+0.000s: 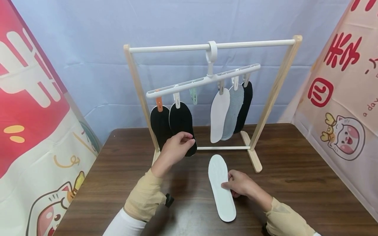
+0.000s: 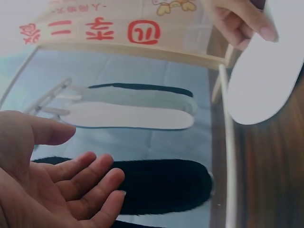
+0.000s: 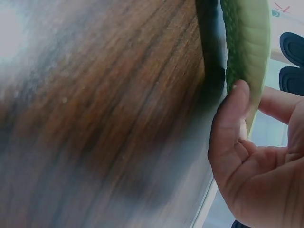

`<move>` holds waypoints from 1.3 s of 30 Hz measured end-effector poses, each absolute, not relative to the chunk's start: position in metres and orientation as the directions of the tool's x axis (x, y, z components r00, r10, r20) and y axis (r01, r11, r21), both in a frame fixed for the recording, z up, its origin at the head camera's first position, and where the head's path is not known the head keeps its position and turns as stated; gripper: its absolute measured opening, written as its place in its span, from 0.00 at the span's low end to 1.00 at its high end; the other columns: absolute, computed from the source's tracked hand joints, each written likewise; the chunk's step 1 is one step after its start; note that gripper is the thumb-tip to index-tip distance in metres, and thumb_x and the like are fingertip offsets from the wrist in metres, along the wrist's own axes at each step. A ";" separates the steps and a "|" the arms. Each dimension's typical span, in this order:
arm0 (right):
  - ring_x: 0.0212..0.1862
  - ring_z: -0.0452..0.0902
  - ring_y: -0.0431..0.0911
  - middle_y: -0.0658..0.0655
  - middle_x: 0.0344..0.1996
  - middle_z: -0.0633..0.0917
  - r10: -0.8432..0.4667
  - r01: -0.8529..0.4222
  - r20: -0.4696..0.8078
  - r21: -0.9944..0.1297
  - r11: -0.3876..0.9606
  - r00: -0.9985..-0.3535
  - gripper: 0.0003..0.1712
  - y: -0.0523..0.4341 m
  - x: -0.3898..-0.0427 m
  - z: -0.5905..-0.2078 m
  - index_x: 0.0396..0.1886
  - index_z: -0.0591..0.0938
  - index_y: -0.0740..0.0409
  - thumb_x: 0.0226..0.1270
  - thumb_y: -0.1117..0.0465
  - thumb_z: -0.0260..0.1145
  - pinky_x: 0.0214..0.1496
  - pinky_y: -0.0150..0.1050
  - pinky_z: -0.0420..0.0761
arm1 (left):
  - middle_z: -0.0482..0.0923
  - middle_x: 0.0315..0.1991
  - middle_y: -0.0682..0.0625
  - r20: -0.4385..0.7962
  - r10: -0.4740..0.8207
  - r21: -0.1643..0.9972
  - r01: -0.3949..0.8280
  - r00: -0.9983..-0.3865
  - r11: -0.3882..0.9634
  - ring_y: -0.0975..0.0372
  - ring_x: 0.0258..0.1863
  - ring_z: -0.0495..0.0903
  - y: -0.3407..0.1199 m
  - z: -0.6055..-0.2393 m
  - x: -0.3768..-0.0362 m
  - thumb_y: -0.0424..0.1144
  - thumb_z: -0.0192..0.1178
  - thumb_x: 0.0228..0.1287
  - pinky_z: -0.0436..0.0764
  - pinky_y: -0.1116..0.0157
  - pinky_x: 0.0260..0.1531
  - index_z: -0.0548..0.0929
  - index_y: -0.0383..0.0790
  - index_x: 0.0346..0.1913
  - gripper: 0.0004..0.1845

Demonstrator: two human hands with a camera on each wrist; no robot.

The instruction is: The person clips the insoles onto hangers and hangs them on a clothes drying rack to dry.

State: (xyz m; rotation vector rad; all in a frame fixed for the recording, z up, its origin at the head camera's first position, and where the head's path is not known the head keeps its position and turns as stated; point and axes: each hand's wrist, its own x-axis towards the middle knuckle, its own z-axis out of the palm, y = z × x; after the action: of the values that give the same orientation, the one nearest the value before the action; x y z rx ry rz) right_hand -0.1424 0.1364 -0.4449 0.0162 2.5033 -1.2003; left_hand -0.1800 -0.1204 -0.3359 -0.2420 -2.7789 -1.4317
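My left hand (image 1: 183, 140) is raised in front of a black insole (image 1: 180, 122) that hangs from a clip on the white hanger (image 1: 203, 80). In the left wrist view its fingers (image 2: 90, 183) are loosely spread just short of that black insole (image 2: 161, 185) and hold nothing. My right hand (image 1: 231, 184) pinches the edge of a white insole (image 1: 221, 188) lying on the table. The right wrist view shows my thumb (image 3: 230, 114) on the insole's green underside (image 3: 247, 47), that edge raised off the wood.
A wooden rack (image 1: 277, 85) stands on the brown table (image 1: 295, 183). Another black insole (image 1: 159, 123) hangs at the left, with white (image 1: 219, 114), grey (image 1: 235, 106) and black (image 1: 245, 103) ones at the right. A mint clip (image 1: 193, 96) hangs empty. Printed banners flank both sides.
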 end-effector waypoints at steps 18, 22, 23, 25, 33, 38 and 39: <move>0.26 0.83 0.49 0.58 0.28 0.83 -0.203 0.183 -0.340 -0.820 0.542 -0.918 0.12 0.138 -0.140 -0.451 0.38 0.72 0.65 0.65 0.66 0.69 0.27 0.46 0.84 | 0.82 0.56 0.48 0.185 0.186 0.802 0.258 -0.965 0.539 0.58 0.57 0.81 -0.108 -0.290 -0.185 0.45 0.61 0.73 0.75 0.56 0.61 0.79 0.42 0.61 0.19; 0.26 0.83 0.49 0.58 0.27 0.84 -0.234 0.171 -0.339 -0.828 0.534 -0.911 0.12 0.139 -0.139 -0.449 0.38 0.72 0.65 0.66 0.66 0.68 0.27 0.46 0.84 | 0.81 0.58 0.48 0.189 0.179 0.810 0.257 -0.965 0.528 0.58 0.58 0.80 -0.106 -0.282 -0.186 0.45 0.61 0.72 0.75 0.57 0.61 0.77 0.41 0.63 0.21; 0.26 0.84 0.49 0.58 0.27 0.84 -0.241 0.169 -0.339 -0.830 0.532 -0.909 0.12 0.140 -0.138 -0.449 0.38 0.72 0.65 0.66 0.66 0.68 0.27 0.46 0.84 | 0.81 0.59 0.48 0.192 0.178 0.811 0.258 -0.965 0.526 0.58 0.58 0.80 -0.106 -0.280 -0.187 0.45 0.61 0.72 0.75 0.57 0.61 0.77 0.41 0.63 0.21; 0.26 0.84 0.49 0.58 0.27 0.84 -0.253 0.162 -0.337 -0.833 0.529 -0.907 0.12 0.140 -0.138 -0.448 0.39 0.72 0.65 0.66 0.66 0.67 0.27 0.45 0.84 | 0.80 0.60 0.48 0.194 0.173 0.812 0.257 -0.966 0.523 0.58 0.59 0.79 -0.106 -0.277 -0.189 0.45 0.61 0.72 0.74 0.57 0.62 0.76 0.41 0.64 0.22; 0.26 0.85 0.50 0.57 0.26 0.85 -0.292 0.139 -0.324 -0.848 0.512 -0.900 0.13 0.144 -0.139 -0.451 0.40 0.71 0.66 0.67 0.65 0.66 0.27 0.45 0.84 | 0.73 0.67 0.46 0.189 0.144 0.839 0.236 -0.971 0.490 0.56 0.65 0.74 -0.103 -0.265 -0.195 0.46 0.60 0.73 0.74 0.55 0.64 0.70 0.40 0.70 0.28; 0.26 0.85 0.50 0.57 0.26 0.85 -0.292 0.144 -0.326 -0.850 0.507 -0.899 0.13 0.145 -0.139 -0.452 0.42 0.72 0.67 0.67 0.65 0.67 0.27 0.46 0.84 | 0.67 0.72 0.46 0.164 0.140 0.855 0.212 -0.976 0.474 0.55 0.69 0.71 -0.099 -0.263 -0.199 0.47 0.59 0.73 0.74 0.53 0.64 0.64 0.40 0.74 0.32; 0.26 0.85 0.50 0.57 0.26 0.85 -0.293 0.142 -0.325 -0.850 0.508 -0.899 0.14 0.145 -0.139 -0.452 0.43 0.72 0.67 0.67 0.65 0.67 0.28 0.46 0.84 | 0.66 0.73 0.47 0.159 0.138 0.859 0.206 -0.978 0.469 0.55 0.70 0.70 -0.098 -0.262 -0.199 0.47 0.59 0.74 0.74 0.53 0.64 0.63 0.40 0.75 0.33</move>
State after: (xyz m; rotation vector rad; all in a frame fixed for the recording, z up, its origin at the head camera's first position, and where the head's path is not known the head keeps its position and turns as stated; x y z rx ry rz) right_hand -0.1389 0.1448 -0.4519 -0.1242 2.3231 -1.3659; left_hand -0.1994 -0.0978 -0.2623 -0.3093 -2.6347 -1.5539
